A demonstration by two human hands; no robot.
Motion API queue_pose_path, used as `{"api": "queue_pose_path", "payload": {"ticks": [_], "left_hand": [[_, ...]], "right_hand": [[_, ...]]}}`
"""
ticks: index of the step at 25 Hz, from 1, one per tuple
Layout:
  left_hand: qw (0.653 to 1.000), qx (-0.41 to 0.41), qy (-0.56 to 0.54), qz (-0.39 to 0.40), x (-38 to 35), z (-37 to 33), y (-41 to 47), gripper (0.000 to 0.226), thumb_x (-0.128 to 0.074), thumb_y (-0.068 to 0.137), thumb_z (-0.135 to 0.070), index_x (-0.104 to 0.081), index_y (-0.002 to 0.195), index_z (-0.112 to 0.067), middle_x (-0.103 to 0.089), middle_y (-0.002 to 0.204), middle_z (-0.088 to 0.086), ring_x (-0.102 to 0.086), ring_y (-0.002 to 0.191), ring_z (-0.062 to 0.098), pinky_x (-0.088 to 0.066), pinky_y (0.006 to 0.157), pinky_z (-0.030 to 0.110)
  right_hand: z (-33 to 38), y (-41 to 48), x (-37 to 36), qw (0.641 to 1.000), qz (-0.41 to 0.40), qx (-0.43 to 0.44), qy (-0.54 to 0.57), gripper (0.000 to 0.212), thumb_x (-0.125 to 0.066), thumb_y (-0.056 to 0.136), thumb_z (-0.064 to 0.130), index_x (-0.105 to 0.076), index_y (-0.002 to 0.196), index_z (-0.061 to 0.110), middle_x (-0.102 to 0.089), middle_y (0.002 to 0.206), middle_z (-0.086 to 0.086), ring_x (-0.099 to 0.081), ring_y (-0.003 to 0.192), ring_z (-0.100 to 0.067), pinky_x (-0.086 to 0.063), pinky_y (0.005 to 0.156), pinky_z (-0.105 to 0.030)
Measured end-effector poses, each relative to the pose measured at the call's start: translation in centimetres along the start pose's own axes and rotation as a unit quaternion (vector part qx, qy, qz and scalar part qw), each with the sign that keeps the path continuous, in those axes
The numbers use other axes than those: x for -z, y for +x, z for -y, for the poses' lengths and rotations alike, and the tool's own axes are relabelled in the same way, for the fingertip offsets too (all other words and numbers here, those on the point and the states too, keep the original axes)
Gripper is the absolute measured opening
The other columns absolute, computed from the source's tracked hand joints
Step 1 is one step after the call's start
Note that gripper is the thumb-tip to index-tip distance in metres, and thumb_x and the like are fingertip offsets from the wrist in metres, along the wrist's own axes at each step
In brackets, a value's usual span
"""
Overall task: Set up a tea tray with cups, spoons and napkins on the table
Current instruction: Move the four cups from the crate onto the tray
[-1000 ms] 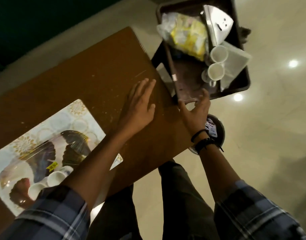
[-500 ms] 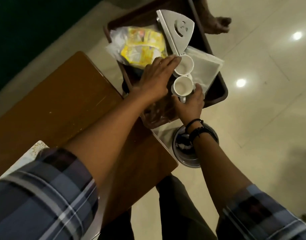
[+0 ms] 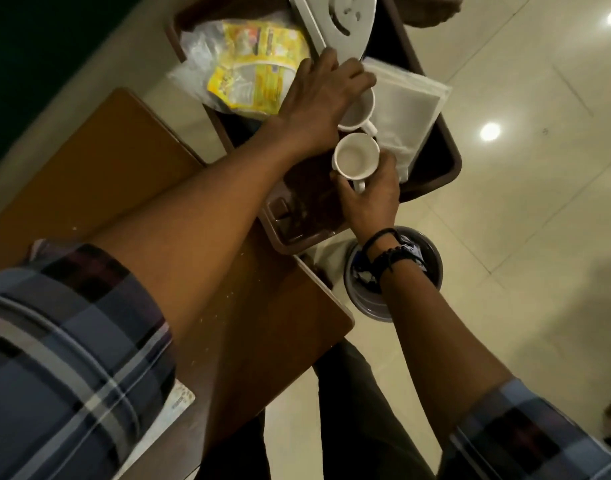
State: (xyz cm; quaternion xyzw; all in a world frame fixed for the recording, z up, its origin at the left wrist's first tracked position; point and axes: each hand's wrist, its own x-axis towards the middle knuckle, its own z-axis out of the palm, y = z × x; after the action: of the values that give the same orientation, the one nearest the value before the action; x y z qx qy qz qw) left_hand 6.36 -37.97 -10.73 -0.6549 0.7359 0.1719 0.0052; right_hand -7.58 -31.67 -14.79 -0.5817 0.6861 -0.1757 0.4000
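Step in hand judged: two cups being collected from brown tray [image 3: 449,168] beyond table [image 3: 124,174] edge.

- Right hand [image 3: 369,199]: fingers closed around near cup [image 3: 356,159]; cup upright, empty.
- Left hand [image 3: 324,95]: draped over far cup [image 3: 357,112], fingers curled on rim; firmness of grip cannot be told.
- Napkin stack [image 3: 404,105] just beside cups; yellow packet [image 3: 259,77] at tray's other side.

Advice: cups to be lifted straight, kept apart to avoid a knock, handles kept clear of napkin stack. Spoons not seen.
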Motion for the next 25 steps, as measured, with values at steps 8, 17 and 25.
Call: {"api": "queue_pose_path", "payload": {"ticks": [8,17,25], "left_hand": [[0.952,0.123,-0.18,-0.213,0.2,-0.1,-13.5,0.063,-0.065,0.069,-0.017,-0.049,0.13,-0.019,-0.055,0.132,0.002,-0.053,0.105,0.031,-0.047,0.084,0.045],[0.84,0.389,-0.302,-0.229,-1.6,1.6,-35.8,0.068,-0.081,0.065,-0.045,-0.049,0.117,-0.015,-0.055,0.118,0.004,-0.055,0.105,0.017,-0.045,0.074,0.025],[0.701,0.628,-0.255,-0.22,-5.8,3.8,-54.5,0.075,-0.072,0.068,-0.062,-0.049,0.12,-0.012,-0.057,0.122,0.008,-0.056,0.111,0.025,-0.045,0.085,0.033]], "right_hand": [[0.7,-7.8,2.1,0.999,-0.026,0.043,0.022,0.057,-0.077,0.077,0.025,-0.048,0.125,0.012,-0.056,0.123,-0.004,-0.054,0.11,-0.019,-0.051,0.091,-0.043],[4.1,-22.3,-2.1,0.983,0.14,0.116,0.035,0.057,-0.079,0.077,0.024,-0.046,0.124,0.02,-0.051,0.114,0.018,-0.052,0.103,0.011,-0.047,0.086,-0.007],[6.0,-32.5,-11.6,0.898,0.367,0.236,-0.064,0.066,-0.082,0.072,0.036,-0.048,0.126,0.017,-0.059,0.12,0.004,-0.06,0.106,-0.014,-0.055,0.081,-0.028]]}}
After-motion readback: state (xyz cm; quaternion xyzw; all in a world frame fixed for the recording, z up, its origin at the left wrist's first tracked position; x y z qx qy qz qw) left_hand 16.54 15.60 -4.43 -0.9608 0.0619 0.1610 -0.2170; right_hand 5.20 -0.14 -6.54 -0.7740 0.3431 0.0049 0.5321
